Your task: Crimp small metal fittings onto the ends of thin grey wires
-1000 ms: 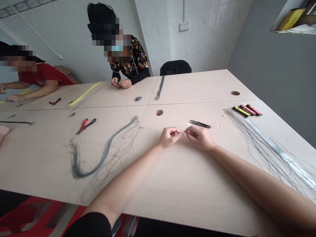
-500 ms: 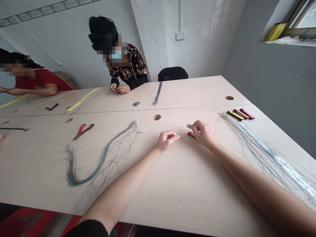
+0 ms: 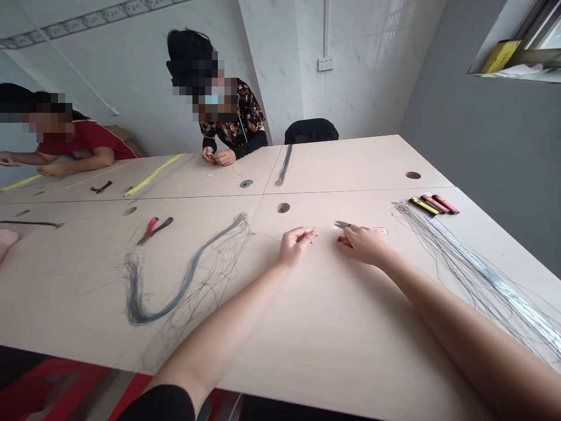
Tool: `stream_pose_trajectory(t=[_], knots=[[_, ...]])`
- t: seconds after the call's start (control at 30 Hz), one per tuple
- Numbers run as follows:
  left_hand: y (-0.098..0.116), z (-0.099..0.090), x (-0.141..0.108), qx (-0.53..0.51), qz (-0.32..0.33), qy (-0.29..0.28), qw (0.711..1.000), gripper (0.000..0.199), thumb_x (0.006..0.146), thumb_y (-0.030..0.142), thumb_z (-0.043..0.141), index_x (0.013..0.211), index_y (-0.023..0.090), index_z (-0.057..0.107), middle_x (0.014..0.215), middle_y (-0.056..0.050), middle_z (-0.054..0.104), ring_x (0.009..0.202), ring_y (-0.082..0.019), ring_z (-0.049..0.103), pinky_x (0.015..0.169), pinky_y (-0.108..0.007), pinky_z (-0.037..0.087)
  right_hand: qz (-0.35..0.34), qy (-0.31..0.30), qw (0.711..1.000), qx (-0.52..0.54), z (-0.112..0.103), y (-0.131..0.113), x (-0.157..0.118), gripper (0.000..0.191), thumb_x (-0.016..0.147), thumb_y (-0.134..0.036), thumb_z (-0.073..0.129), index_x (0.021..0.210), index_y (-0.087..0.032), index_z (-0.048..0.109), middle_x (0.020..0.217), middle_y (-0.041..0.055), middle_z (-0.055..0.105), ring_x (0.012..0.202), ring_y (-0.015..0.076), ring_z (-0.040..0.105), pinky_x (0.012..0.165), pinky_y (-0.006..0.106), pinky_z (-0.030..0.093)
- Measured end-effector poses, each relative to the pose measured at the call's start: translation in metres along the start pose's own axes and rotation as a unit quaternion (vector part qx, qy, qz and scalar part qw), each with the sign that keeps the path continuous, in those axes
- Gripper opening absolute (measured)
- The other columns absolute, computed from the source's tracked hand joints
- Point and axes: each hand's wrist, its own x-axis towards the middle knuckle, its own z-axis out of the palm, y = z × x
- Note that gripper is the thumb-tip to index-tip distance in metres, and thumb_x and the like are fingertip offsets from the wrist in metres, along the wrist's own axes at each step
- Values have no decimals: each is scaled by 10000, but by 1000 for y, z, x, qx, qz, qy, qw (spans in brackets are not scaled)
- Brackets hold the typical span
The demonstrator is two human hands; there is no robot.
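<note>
My left hand (image 3: 294, 245) is closed in a pinch over the middle of the table. A thin, faint strand runs toward it from the bundle of dark grey strands (image 3: 188, 275) on the left, and a tiny tip shows at the fingertips. Low over the tabletop, my right hand (image 3: 366, 242) curls around small snips, whose pointed metal blades (image 3: 342, 224) stick out to the left; their handles are hidden under the fingers. Partly beneath that hand lies a black-and-red pack (image 3: 344, 241). A small red-edged label (image 3: 380, 231) rests just behind the hand.
More strands (image 3: 442, 251) lie at right beside a shiny strip (image 3: 495, 278) and three small black packs (image 3: 433, 204). Red-and-black-handled pliers (image 3: 154, 230) lie left. The table (image 3: 280, 339) has round holes (image 3: 283, 208). Two people sit across, one in a patterned shirt (image 3: 249, 108).
My right hand has dropped lower and flatter over the table, with the snips' blades still showing. My left hand keeps its pinch nearly in place. The whole view has shifted slightly.
</note>
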Motion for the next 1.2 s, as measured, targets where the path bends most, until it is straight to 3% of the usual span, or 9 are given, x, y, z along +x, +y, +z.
stream_pose_trajectory(t=[0.13, 0.23, 0.3, 0.37, 0.47, 0.73, 0.9, 1.0, 1.2], knots=[[-2, 0, 0, -8, 7, 7, 1000, 372, 758, 504, 634, 627, 156, 645, 604, -18, 577, 650, -144, 567, 611, -255, 432, -21, -6, 998, 54, 2, 4, 1, 209, 884, -334, 520, 736, -187, 508, 783, 137, 635, 670, 238, 578, 556, 300, 326], [1, 1, -3, 8, 30, 18, 999, 387, 776, 529, 614, 659, 161, 647, 590, -9, 553, 612, -134, 533, 583, -253, 412, -4, -2, 970, 242, -2, 1, -1, 241, 921, -397, 455, 768, -215, 414, 679, 50, 563, 608, 194, 536, 574, 297, 366], [6, 2, -5, 32, 64, 36, 997, 398, 819, 535, 565, 682, 168, 635, 595, -6, 541, 601, -128, 512, 588, -254, 405, -14, -17, 901, 434, -4, -5, -3, 315, 951, -492, 355, 785, -225, 367, 675, 4, 502, 602, 160, 522, 585, 285, 405], [11, 4, -8, 74, 111, 56, 990, 401, 867, 519, 508, 697, 173, 618, 602, -4, 524, 593, -122, 489, 594, -255, 395, -17, -40, 799, 600, -3, -14, -3, 399, 939, -588, 303, 775, -227, 340, 680, -20, 436, 578, 129, 486, 558, 261, 410], [16, 10, -12, 136, 165, 70, 974, 409, 907, 492, 457, 675, 180, 582, 595, -4, 493, 571, -119, 445, 578, -259, 367, 15, -71, 688, 722, 3, -27, -2, 479, 888, -677, 319, 750, -221, 372, 627, -38, 338, 490, 102, 348, 466, 238, 326], [11, 18, -13, 164, 215, 61, 961, 378, 941, 412, 426, 656, 182, 518, 595, -2, 492, 542, -108, 416, 551, -249, 356, 47, -34, 593, 803, 12, -45, 1, 547, 780, -656, 411, 486, -197, 366, 532, 7, 361, 505, 111, 346, 475, 248, 357], [9, 17, -9, 143, 227, 80, 960, 332, 945, 364, 442, 691, 173, 535, 593, 15, 505, 533, -89, 434, 526, -222, 354, 35, -105, 510, 853, 14, -43, 0, 477, 719, -606, 475, 493, -190, 423, 447, -11, 419, 371, 65, 233, 370, 214, 193], [8, 18, -9, 138, 219, 87, 962, 321, 944, 360, 448, 706, 170, 549, 591, 20, 504, 525, -85, 428, 517, -217, 354, 18, -121, 494, 861, 16, -41, -1, 453, 727, -581, 469, 502, -189, 446, 411, -22, 410, 349, 57, 181, 363, 216, 162], [8, 18, -11, 126, 230, 79, 962, 305, 944, 337, 455, 706, 168, 545, 620, 11, 543, 558, -87, 476, 540, -212, 380, -20, -110, 535, 837, 16, -46, -1, 596, 737, -691, 380, 493, -175, 547, 363, -1, 381, 369, 92, 268, 410, 248, 240]])
